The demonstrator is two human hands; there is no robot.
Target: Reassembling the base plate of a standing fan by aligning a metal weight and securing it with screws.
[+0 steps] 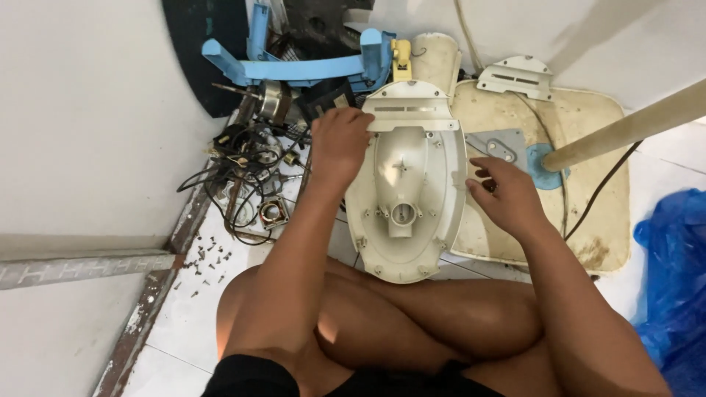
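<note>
Both bare forearms reach forward over crossed legs. The left hand (340, 140) curls knuckles-up, fingers bent under in a loose grip. The right hand (507, 192) lies palm down, fingers spread and slightly bent, holding nothing.

Centre: housing shell (407, 184) on the floor, before the crossed legs (412, 316).
Left hand (338, 140): on the shell's upper left edge.
Right hand (507, 195): at the shell's right edge, over the base plate (588, 147).
Left of shell: wire tangle (243, 162), loose screws (209, 257).
Behind shell: frame piece (294, 66).
Far right: bag (673, 272).
</note>
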